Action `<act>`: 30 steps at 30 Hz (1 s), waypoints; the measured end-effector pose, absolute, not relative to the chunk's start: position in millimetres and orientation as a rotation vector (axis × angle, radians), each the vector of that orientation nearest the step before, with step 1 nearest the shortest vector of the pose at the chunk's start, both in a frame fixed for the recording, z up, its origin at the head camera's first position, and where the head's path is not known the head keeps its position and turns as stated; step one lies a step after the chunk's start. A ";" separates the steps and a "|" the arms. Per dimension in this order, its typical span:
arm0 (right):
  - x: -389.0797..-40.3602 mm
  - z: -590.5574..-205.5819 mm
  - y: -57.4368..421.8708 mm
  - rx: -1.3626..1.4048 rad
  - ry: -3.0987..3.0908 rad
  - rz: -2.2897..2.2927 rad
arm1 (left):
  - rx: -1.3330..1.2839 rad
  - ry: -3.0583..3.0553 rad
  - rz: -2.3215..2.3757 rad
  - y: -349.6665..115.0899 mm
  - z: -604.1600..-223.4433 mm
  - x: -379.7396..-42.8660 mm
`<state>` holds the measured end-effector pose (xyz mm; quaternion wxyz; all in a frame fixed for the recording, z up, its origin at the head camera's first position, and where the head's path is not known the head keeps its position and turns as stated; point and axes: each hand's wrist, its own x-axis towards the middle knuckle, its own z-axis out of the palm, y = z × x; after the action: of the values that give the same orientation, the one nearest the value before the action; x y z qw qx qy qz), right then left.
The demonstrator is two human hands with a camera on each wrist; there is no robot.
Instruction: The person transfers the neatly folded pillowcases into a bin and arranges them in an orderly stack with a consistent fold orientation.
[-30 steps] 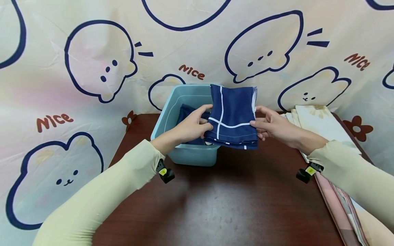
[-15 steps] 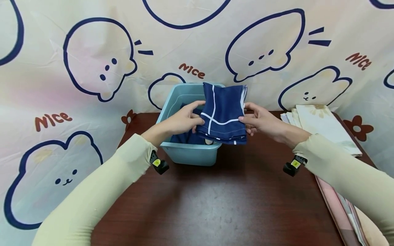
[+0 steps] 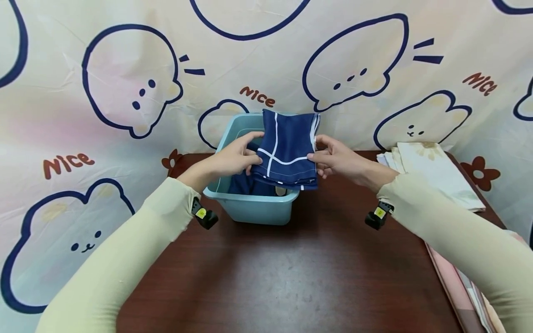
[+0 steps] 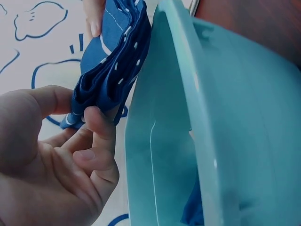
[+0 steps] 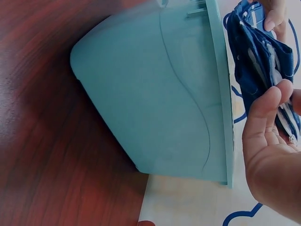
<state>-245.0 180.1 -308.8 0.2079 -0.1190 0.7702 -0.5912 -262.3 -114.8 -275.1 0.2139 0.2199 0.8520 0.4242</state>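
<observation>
A folded navy cloth (image 3: 291,143) with white crossing lines hangs over the right part of a light blue plastic bin (image 3: 262,210). My left hand (image 3: 233,157) pinches its left edge, thumb on top and fingers beneath. On the opposite edge, my right hand (image 3: 339,159) grips the cloth the same way. The left wrist view shows the folded layers of the cloth (image 4: 110,66) stacked above the bin's rim (image 4: 188,70). More dark blue fabric (image 3: 243,185) lies inside the bin, partly covered by the held cloth.
A stack of folded white cloth (image 3: 437,171) lies at the back right of the dark brown table (image 3: 287,268). Pink and grey striped fabric (image 3: 454,277) lies along the right edge, partly under the right sleeve. A printed curtain (image 3: 258,55) hangs right behind the bin.
Both hands have carried the folded navy cloth leftward and slightly up, from beside the bin's right edge to over the bin. The bin stays in place.
</observation>
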 end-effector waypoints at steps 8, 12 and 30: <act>-253.2 -309.2 168.8 -0.314 2.100 -1.636 | 0.550 2.385 1.114 -123.7 -273.2 -269.4; -255.8 -309.3 163.4 -0.325 2.088 -1.624 | 0.539 2.385 1.085 -127.9 -271.5 -271.4; -270.5 -301.9 138.4 -0.290 2.069 -1.609 | 0.420 2.415 1.074 -147.8 -264.7 -288.3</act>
<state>-270.5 138.4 -301.9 0.2493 -0.1066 0.7598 -0.5909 -288.3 -147.8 -264.7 0.2304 0.1526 0.8781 0.3906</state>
